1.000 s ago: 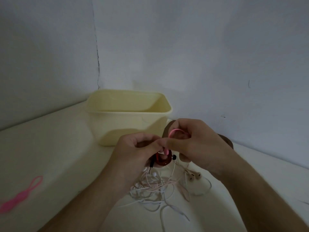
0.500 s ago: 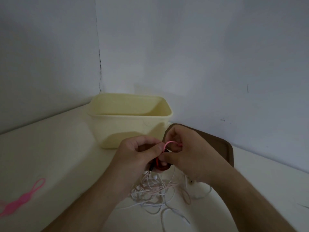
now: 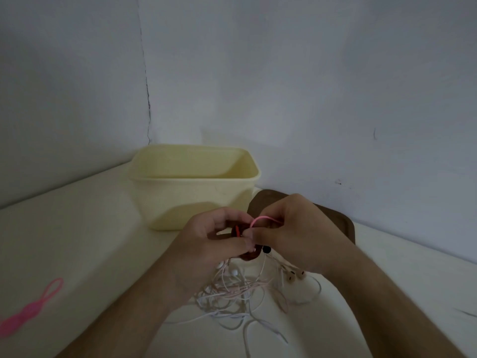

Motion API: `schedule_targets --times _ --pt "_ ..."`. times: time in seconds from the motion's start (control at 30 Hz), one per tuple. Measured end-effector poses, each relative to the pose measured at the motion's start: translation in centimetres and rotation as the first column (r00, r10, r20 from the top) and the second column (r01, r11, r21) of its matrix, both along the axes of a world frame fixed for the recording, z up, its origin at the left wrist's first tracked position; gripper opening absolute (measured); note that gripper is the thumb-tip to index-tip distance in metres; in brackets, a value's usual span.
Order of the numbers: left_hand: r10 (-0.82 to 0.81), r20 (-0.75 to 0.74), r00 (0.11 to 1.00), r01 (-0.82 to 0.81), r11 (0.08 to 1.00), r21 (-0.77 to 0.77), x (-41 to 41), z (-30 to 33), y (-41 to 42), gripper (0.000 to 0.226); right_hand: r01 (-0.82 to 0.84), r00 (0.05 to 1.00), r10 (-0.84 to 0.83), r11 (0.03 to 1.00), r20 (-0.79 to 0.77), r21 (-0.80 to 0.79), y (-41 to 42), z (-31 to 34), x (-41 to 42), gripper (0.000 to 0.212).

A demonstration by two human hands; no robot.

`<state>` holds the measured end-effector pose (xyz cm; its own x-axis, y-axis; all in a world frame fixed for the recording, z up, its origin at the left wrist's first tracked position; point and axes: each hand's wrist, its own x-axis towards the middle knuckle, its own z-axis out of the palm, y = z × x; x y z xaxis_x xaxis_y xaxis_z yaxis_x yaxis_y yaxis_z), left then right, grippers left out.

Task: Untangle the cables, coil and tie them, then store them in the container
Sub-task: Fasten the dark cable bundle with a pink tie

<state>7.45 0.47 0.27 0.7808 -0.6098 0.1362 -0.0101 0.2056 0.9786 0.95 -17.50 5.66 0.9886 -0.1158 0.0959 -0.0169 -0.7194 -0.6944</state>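
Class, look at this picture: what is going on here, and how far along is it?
A person is tying up a small red coiled cable. The left hand grips the coil while the right hand pinches a pink tie looped over it. Below the hands a tangle of white and pale pink earphone cables lies on the table, not yet sorted. The cream container stands behind; nothing shows inside it. A spare pink tie lies at the left.

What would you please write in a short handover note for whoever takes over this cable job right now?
Left hand: grips the coiled red cable.
Right hand: pinches a pink tie loop at that coil.
Where: tangled white and pale pink earphone cables lie on the table below; a spare pink tie lies far left; the cream container stands behind.
Done: red cable coiled.
Left: fasten tie, store it, sort the rest.
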Motion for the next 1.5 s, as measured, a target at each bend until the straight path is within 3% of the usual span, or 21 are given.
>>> schedule_targets --times 0.2,0.33,0.67,1.03,1.13,1.33,1.5 --pt "0.086 0.17 0.982 -0.118 0.976 0.185 -0.4 0.0 -0.3 0.035 0.041 0.999 -0.04 0.991 0.01 -0.129 0.0 -0.3 0.1 0.035" --pt "0.127 0.218 0.968 -0.168 0.969 0.182 -1.0 0.0 -0.7 0.035 0.04 0.999 -0.037 0.985 0.022 -0.168 0.1 -0.3 0.0 0.03" --pt "0.205 0.207 0.957 -0.233 0.965 0.12 -1.0 0.2 -0.6 0.025 -0.098 0.994 0.1 0.993 -0.038 0.063 -0.5 -0.2 0.0 0.031" --pt "0.254 0.173 0.952 -0.269 0.961 0.067 -1.0 0.5 -0.4 0.032 -0.043 0.992 0.074 0.957 -0.098 0.288 -0.9 -0.1 -0.3 0.041" --pt "0.239 0.187 0.953 -0.255 0.965 0.067 -1.1 0.6 -0.5 0.035 -0.013 0.999 0.029 0.947 -0.044 0.32 -1.3 -0.1 0.1 0.029" --pt "0.23 0.205 0.952 -0.239 0.971 0.024 -1.4 0.6 -0.5 0.037 0.001 0.99 -0.03 0.978 0.137 0.21 -1.6 -0.8 0.4 0.022" --pt "0.26 0.239 0.936 -0.242 0.965 -0.103 -1.6 0.7 -0.4 0.03 0.012 0.984 -0.071 0.944 0.165 0.33 -0.4 -1.8 0.7 0.009"
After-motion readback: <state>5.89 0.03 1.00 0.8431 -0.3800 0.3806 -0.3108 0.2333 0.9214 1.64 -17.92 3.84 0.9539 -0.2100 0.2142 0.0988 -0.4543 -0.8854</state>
